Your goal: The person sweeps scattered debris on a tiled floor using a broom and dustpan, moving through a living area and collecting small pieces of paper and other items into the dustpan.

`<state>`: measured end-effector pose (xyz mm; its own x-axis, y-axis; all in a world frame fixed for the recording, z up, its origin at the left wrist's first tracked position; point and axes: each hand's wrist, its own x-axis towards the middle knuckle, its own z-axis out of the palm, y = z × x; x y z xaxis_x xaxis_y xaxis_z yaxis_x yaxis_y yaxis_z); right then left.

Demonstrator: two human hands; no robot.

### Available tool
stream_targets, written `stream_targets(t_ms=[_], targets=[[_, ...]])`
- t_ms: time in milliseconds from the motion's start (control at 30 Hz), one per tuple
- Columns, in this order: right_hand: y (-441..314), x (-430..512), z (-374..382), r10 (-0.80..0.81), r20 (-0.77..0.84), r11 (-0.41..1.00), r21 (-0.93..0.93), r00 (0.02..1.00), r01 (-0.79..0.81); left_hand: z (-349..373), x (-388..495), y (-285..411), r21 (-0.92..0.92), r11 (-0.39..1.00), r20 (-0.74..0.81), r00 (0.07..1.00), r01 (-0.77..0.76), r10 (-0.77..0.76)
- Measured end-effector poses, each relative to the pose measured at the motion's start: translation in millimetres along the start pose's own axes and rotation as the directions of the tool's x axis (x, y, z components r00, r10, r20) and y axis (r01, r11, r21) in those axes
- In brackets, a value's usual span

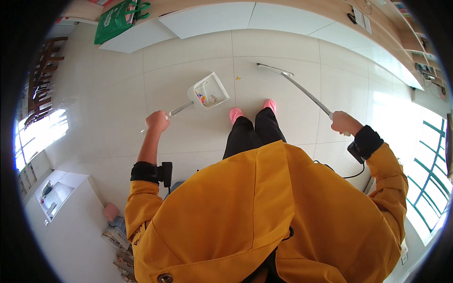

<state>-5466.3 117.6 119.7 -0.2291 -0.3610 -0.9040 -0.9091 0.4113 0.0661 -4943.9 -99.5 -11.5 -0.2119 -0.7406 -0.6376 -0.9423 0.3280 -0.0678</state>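
My left hand is closed around the handle of a white long-handled dustpan. Small colourful scraps lie inside the pan. On the right, my right hand grips the metal pole of a flat-headed floor sweeper, whose thin head is over the tiled floor. A small orange-yellow scrap lies on the floor between the pan and the sweeper head, touching neither. The pan is left of the scrap and the head is to its right.
Pink shoes stand on pale floor tiles. White cabinets run along the far side, with a green bag on their top at the left. Dark wooden chairs are at the left edge. A white cabinet and stacked boxes stand lower left.
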Motion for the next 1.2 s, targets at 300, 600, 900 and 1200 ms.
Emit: stream_targets(t_ms=[300,600,900,1200], targets=[[-85.4,38.4,67.0,-0.310,0.160,0.951,0.069,0.937,0.302,-3.8,2.9,2.5,0.066,0.998,0.068,0.997,0.017,-0.022],[-45.0,6.3,-20.0,-0.099,-0.036,0.992,0.070,0.994,0.101,20.2,-18.6,-13.9,-0.046,0.993,0.056,0.993,0.107,-0.104],[-37.4,95.0,-68.0,-0.537,-0.049,0.704,-0.576,0.842,0.415,9.7,-30.8,-4.6,-0.091,0.982,0.038,0.986,0.164,-0.161],[-85.7,42.9,-54.5,-0.278,0.030,0.947,-0.158,0.960,0.279,-0.6,-23.7,-9.7,-0.114,0.976,0.019,0.983,0.184,-0.183]])
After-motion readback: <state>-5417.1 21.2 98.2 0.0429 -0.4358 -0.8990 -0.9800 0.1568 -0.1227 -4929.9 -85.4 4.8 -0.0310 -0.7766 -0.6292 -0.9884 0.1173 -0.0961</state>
